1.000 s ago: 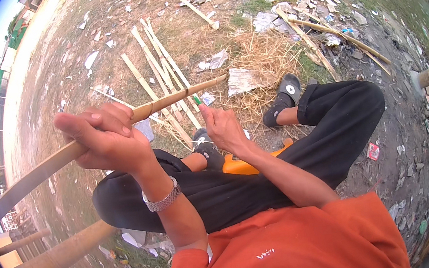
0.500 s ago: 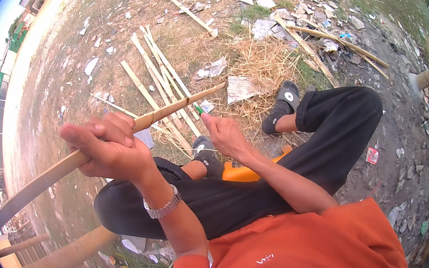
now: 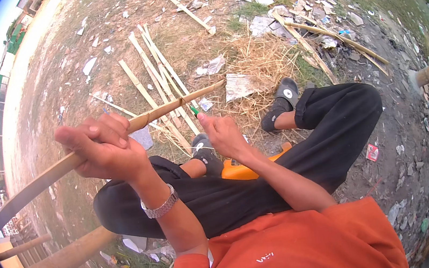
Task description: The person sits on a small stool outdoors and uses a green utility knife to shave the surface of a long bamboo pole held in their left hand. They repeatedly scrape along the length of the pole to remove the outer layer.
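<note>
My left hand (image 3: 105, 148), a metal watch on its wrist, is closed round a long bamboo strip (image 3: 155, 114). The strip slants from the left rim up to the right, over my lap, and narrows at its far end. My right hand (image 3: 221, 133) is closed on a small green-handled knife (image 3: 194, 110). The knife's upper end meets the strip a little short of the strip's far tip. Its blade is too small to make out clearly. Dark notches or marks show on the strip near the knife and near my left hand.
Several split bamboo pieces (image 3: 137, 82) lie on the ground ahead. Beside them are dry straw (image 3: 254, 63) and a whitish board (image 3: 239, 86). More bamboo (image 3: 306, 48) lies among rubble at the far right. An orange plastic stool (image 3: 238, 171) shows beneath my legs; a thick pole (image 3: 63, 259) lies left.
Both hands have shifted slightly to the left, together with the strip and the knife. The grips look the same.
</note>
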Demonstrator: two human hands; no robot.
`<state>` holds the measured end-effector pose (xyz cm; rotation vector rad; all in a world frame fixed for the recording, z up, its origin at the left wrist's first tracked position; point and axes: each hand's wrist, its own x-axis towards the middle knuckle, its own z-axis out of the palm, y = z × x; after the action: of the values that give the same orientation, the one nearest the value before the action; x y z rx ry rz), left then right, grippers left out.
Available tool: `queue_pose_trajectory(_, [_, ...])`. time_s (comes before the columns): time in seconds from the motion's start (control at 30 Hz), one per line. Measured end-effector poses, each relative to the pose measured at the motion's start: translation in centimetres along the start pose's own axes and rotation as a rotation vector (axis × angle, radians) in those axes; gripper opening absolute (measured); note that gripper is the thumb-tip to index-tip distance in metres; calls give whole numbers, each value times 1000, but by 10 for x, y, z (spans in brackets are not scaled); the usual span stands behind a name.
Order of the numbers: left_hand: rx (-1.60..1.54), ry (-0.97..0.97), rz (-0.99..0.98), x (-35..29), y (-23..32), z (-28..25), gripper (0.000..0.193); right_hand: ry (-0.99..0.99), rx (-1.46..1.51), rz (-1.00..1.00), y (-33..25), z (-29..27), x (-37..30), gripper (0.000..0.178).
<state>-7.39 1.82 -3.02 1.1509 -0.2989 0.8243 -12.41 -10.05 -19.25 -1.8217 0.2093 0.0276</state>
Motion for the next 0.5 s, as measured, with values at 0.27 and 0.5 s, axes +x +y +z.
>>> queue_pose_trajectory(0.27, [-22, -42, -4, 0, 0, -3, 40, 18, 34, 22, -1, 5, -3, 63])
queue_pose_trajectory(0.5, [-33, -88, 17, -1, -2, -2, 40, 36, -9, 50, 3, 4, -1, 63])
